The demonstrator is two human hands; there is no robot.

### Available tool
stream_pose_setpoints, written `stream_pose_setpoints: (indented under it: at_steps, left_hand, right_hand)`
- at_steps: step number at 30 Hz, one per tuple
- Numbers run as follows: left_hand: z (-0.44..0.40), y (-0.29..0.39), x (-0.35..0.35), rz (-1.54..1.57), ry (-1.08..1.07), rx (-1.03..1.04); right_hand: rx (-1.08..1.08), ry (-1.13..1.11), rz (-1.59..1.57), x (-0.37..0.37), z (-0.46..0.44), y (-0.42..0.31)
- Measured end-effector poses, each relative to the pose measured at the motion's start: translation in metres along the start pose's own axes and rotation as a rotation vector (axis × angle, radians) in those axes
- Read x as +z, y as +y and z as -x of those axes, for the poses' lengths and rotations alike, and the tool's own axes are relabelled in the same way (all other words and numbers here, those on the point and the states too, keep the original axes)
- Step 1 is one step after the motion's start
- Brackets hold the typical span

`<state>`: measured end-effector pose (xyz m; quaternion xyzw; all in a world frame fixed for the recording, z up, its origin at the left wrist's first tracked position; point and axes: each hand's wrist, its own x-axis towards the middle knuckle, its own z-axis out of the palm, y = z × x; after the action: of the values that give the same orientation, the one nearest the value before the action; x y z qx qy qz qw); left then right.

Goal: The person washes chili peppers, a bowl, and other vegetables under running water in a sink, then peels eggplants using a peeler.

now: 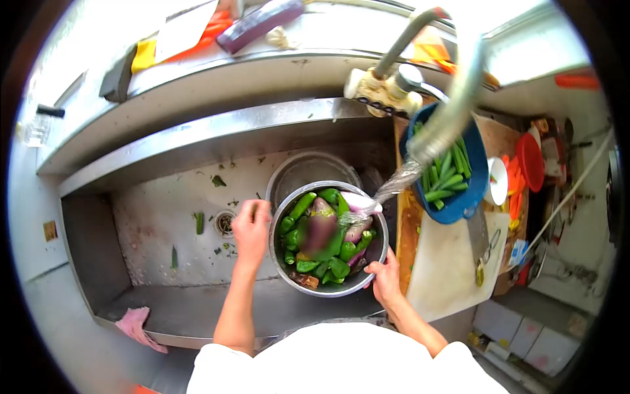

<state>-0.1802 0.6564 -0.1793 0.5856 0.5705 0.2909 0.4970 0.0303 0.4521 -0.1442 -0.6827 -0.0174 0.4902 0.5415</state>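
Observation:
A round metal bowl (pixel 275 276) in the sink is filled with green peppers (pixel 336 268) and purple eggplants (pixel 320 230). Water from the faucet (pixel 453 125) runs into it. My right hand (pixel 385 279) grips the bowl's lower right rim, fingers partly hidden beneath the side. Just left of the bowl, apart from its rim, my left hand (pixel 251 230) is held with its fingers curled together; whether anything small is inside cannot be seen. Behind the full bowl sits another metal bowl (pixel 292 167), partly covered by it.
Green scraps (pixel 199 223) lie around the drain (pixel 225 223) in the sink. To the right are a blue basket (pixel 482 177) of cut green vegetables, a white cutting board (pixel 440 276), a cleaver (pixel 478 240) and scissors (pixel 491 246). A pink cloth (pixel 138 326) hangs over the front edge.

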Motion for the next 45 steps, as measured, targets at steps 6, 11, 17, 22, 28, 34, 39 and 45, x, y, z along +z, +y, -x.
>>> stream_pose_setpoints:
  at_steps: [6, 11, 17, 22, 28, 34, 39, 45]
  left_hand:
    - [0.074, 0.098, 0.063, -0.642, -0.292, 0.740]
    - [0.093, 0.108, 0.064, -0.550, -0.485, 0.909]
    - [0.093, 0.127, 0.077, -0.151, -0.274, 0.620]
    - [0.092, 0.122, 0.094, -0.539, 0.172, 0.778]
    - [0.051, 0.074, 0.050, 0.447, -0.639, -0.211]
    - [0.072, 0.037, 0.025, 0.172, -0.658, -0.571]
    - [0.098, 0.030, 0.019, 0.438, -0.390, -0.532]
    - [0.106, 0.022, 0.011, 0.471, -0.261, -0.468]
  right_hand:
    - [-0.049, -0.024, -0.117, -0.001, 0.034, -0.024]
    - [-0.139, 0.017, -0.163, -0.030, 0.053, -0.026]
    - [-0.190, 0.039, -0.241, -0.063, 0.071, -0.039]
    - [-0.227, 0.040, -0.298, -0.075, 0.068, -0.043]
    - [-0.243, 0.016, -0.224, -0.072, 0.057, -0.039]
    - [-0.285, -0.033, -0.018, -0.062, 0.028, -0.035]
    - [-0.806, 0.194, 0.825, -0.041, -0.026, -0.032]
    - [-1.188, 0.083, 0.938, 0.040, -0.018, -0.087]
